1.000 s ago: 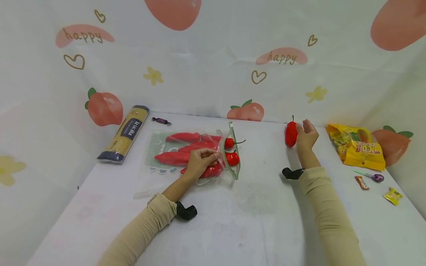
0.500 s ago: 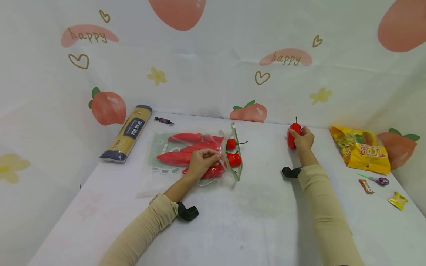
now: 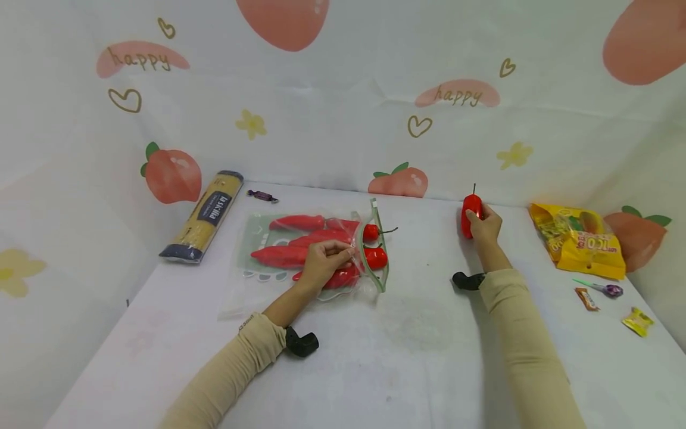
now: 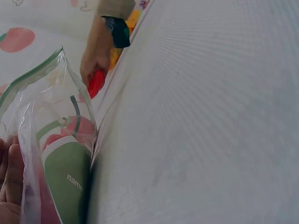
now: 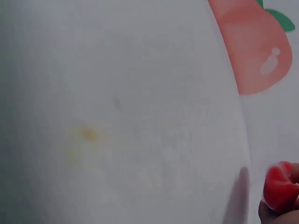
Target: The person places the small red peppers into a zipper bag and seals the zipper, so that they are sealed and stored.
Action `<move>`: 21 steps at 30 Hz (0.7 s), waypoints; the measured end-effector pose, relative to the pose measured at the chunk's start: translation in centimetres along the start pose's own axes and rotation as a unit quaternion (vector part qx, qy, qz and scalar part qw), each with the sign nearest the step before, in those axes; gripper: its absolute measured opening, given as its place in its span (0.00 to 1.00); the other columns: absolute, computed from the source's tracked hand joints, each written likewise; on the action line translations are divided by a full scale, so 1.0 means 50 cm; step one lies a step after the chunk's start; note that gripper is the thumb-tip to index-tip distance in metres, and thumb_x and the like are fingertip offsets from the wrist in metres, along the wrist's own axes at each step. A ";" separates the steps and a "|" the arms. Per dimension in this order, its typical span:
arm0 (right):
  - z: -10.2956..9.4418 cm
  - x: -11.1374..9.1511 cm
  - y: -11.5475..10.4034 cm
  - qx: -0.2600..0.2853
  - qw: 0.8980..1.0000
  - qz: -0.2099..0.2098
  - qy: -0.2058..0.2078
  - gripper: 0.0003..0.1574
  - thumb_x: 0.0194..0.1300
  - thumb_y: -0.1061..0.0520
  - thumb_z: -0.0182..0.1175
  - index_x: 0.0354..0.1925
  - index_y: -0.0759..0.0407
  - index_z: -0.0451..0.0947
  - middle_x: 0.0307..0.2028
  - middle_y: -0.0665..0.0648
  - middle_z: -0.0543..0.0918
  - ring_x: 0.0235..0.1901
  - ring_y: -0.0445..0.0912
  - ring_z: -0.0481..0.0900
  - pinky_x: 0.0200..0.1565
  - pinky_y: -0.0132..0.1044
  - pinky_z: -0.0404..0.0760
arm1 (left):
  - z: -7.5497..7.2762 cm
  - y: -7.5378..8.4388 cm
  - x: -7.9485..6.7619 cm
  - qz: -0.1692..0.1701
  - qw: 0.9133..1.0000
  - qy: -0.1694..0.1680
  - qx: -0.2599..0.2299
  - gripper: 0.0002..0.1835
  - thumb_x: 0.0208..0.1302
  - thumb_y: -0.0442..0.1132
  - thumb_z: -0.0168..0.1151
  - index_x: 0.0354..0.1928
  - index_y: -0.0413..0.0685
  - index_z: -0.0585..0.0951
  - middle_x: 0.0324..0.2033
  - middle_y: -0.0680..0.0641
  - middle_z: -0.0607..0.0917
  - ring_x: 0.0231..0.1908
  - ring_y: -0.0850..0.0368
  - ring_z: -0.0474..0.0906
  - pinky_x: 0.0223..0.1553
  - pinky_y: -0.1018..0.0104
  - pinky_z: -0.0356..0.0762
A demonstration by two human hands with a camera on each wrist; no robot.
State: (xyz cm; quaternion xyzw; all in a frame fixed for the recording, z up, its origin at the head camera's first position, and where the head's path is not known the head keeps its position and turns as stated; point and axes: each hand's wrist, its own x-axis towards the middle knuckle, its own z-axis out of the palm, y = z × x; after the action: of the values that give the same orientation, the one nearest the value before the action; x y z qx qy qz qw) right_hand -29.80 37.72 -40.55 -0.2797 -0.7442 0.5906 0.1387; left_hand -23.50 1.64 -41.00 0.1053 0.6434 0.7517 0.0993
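Note:
My left hand point(image 3: 324, 262) pinches the upper film of a clear zip bag point(image 3: 252, 238) near its green-edged mouth, which gapes to the right. Several red chili peppers point(image 3: 278, 256) lie inside, two with their stem ends at the opening. The left wrist view shows the bag's green label point(image 4: 67, 182) and raised mouth. Over at the right rear of the table, my right hand point(image 3: 486, 226) grips another red pepper point(image 3: 471, 217) between thumb and fingers, stem pointing up and away. Only part of that pepper point(image 5: 280, 189) shows in the right wrist view.
A pasta pack point(image 3: 203, 217) lies back left, beside a dark wrapped candy point(image 3: 262, 195). At the right are a yellow candy bag point(image 3: 581, 241), a lollipop point(image 3: 611, 290), an orange-brown wrapped candy point(image 3: 586, 299) and a yellow wrapped one point(image 3: 638, 322). A printed cloth backdrop point(image 3: 321, 119) rises behind.
My right hand has gone from beside the red pepper, fingers raised, to gripping it; the pepper has since shifted slightly. My left hand keeps its pinch on the zip bag.

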 end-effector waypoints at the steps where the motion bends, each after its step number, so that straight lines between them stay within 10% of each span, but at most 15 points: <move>1: 0.004 -0.006 -0.003 0.006 1.000 -0.006 -0.002 0.35 0.68 0.54 0.48 0.70 0.55 0.50 0.69 0.56 0.57 0.68 0.48 0.56 0.68 0.39 0.58 | 0.000 0.000 0.000 0.000 1.000 0.000 -0.001 0.13 0.59 0.31 0.60 0.42 0.25 0.77 0.25 0.55 0.84 0.24 0.64 0.80 0.32 0.73 0.82; 21: 0.134 -0.180 -0.043 0.202 0.967 -0.048 -0.151 0.37 0.67 0.60 0.50 0.70 0.48 0.49 0.67 0.56 0.60 0.63 0.48 0.60 0.64 0.43 0.66 | 0.001 -0.001 0.000 0.007 1.000 0.002 -0.006 0.13 0.59 0.30 0.59 0.41 0.25 0.77 0.24 0.56 0.84 0.23 0.65 0.80 0.31 0.74 0.82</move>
State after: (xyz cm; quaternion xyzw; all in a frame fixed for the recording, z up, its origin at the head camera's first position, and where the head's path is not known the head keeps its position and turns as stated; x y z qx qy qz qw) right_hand -26.72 26.82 -39.13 -0.1178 -0.6343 0.7567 0.1062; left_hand -23.51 1.69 -41.03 0.1082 0.6378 0.7568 0.0935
